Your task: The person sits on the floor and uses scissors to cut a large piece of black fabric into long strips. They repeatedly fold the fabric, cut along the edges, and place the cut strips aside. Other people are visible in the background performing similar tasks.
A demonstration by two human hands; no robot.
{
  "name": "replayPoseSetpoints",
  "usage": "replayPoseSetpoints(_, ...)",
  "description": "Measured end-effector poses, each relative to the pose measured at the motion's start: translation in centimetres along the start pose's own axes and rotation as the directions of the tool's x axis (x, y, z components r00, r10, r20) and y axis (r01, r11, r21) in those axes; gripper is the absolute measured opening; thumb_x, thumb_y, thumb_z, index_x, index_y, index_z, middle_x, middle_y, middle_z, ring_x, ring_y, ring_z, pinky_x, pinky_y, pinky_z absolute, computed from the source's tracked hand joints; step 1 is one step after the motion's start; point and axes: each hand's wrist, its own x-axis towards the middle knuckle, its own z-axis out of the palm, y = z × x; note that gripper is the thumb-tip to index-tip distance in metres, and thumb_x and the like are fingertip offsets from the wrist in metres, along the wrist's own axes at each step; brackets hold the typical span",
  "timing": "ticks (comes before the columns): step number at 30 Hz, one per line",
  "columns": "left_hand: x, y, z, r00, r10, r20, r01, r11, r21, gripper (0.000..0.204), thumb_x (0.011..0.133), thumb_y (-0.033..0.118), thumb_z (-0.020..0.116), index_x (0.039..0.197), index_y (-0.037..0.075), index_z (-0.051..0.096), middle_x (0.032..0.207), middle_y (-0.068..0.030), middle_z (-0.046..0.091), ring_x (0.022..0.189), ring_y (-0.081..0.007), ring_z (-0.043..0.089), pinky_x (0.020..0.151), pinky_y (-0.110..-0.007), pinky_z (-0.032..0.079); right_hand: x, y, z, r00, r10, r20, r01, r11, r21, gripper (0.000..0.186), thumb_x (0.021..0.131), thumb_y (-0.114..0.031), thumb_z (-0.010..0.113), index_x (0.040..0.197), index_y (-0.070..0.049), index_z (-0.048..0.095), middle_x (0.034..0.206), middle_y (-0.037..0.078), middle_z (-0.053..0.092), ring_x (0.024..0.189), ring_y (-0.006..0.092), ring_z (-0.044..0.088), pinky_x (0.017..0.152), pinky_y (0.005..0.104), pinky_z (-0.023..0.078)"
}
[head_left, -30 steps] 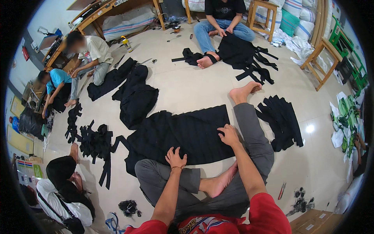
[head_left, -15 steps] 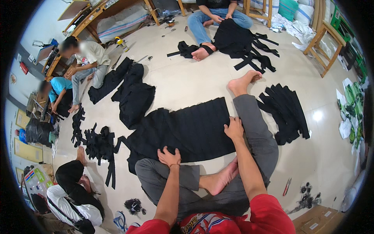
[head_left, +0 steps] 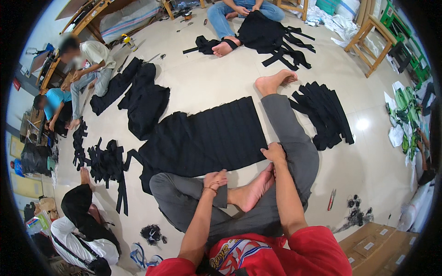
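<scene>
A wide black cloth point(head_left: 209, 138), marked with parallel ridges or bands, lies flat on the floor in front of my crossed legs. My left hand point(head_left: 215, 180) is over my left shin, just off the cloth's near edge; its index finger stretches out and nothing shows in it. Beside the cloth's right edge, my right hand point(head_left: 274, 153) rests by my right knee with its fingers curled in. Its thumb reaches the cloth's edge, and whether the hidden fingers hold anything is not visible.
Black strips point(head_left: 322, 115) lie fanned right of my leg, and tangled strips point(head_left: 107, 161) lie left. Red-handled snips point(head_left: 331, 200) are near a cardboard box point(head_left: 377, 248). Across the floor, a person handles black cloth point(head_left: 264, 37). Other people sit at left.
My left hand has come off the cloth to over my shin. The right hand has gone from lying on the cloth's edge to a curled shape beside it. The whole view has shifted slightly.
</scene>
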Motion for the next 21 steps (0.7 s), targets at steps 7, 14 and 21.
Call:
replayPoseSetpoints(7,0.3,-2.5,7.8,0.978,-0.112,0.178,0.194,0.809,-0.555,0.062,0.084,0.036,0.076,0.118,-0.010,0.053,0.105,-0.0217,0.067,0.096,-0.0321,0.069,0.089,-0.041,0.055,0.8,3.6,4.1,0.949,-0.188,-0.254,0.278,0.878,0.388,0.038,0.079,0.000,0.073,0.115,0.002,0.060,0.082,0.012,0.061,0.068,0.0190,0.067,0.058,0.0334,0.059)
replayPoseSetpoints(14,5.1,-3.3,2.9,0.978,-0.138,-0.158,-0.055,0.559,-0.828,0.054,0.086,0.033,0.073,0.119,-0.004,0.052,0.108,-0.0158,0.067,0.094,-0.0315,0.067,0.084,-0.045,0.056,-1.0,2.4,2.4,0.965,-0.130,-0.226,0.245,0.749,0.616,0.023,0.082,0.008,0.067,0.104,0.003,0.061,0.070,0.004,0.057,0.059,0.0144,0.063,0.050,0.0278,0.055)
replayPoseSetpoints(21,5.3,3.0,-4.4,0.777,-0.382,-0.500,-0.364,0.376,-0.852,0.046,0.083,0.027,0.074,0.122,0.006,0.059,0.126,-0.0105,0.061,0.105,-0.0329,0.062,0.087,-0.049,0.054,-3.5,1.0,-0.8,0.911,-0.274,-0.307,0.390,0.338,0.857,0.019,0.086,0.008,0.063,0.102,0.000,0.061,0.072,-0.001,0.052,0.059,0.0087,0.054,0.054,0.0264,0.052)
